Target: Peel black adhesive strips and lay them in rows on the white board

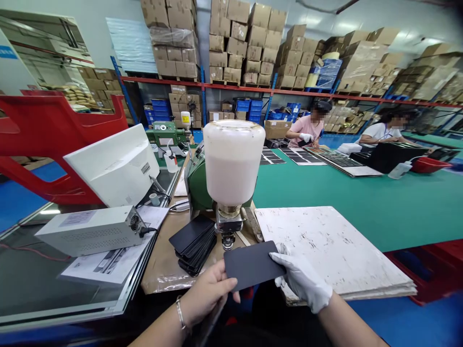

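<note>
A thin black rectangular plate (253, 266) is held level between both hands, just in front of the machine's nozzle. My bare left hand (211, 291), with a bracelet on the wrist, pinches its left edge, thumb on top. On the plate's right side, my right hand (306, 277) in a white glove grips the corner. Behind the plate stands a green machine (197, 185) with a large cloudy plastic bottle (233, 164) upside down on its head. A pile of similar black plates (195, 241) lies left of the nozzle, on brown cardboard (159, 270).
A stack of smudged white boards (336, 250) lies at the right on the green table (307, 185). At the left are a grey-white power box (90, 230), a white monitor (119, 166) and a red chair (54, 144). Two co-workers (311, 126) sit farther back.
</note>
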The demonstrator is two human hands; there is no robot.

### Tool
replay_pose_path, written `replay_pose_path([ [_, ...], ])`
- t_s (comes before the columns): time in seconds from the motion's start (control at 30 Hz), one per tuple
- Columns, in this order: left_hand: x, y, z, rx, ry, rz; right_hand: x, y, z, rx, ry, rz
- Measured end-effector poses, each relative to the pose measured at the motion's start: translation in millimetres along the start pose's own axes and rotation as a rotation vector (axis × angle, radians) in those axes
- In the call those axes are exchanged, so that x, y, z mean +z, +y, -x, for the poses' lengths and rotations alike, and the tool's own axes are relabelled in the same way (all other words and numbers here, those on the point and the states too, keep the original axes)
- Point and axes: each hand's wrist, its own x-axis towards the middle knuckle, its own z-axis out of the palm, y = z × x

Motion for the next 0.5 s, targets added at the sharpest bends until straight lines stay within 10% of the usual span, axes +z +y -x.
replay_pose_path([
  [0.27,24.7,38,-34,0.012,0.051,0.054,-35,-29,-9,0.102,-0.033,-0.185],
  [0.5,-16.4,44,16,0.137,0.229,0.042,36,-35,-11,0.016,-0.190,0.007],
])
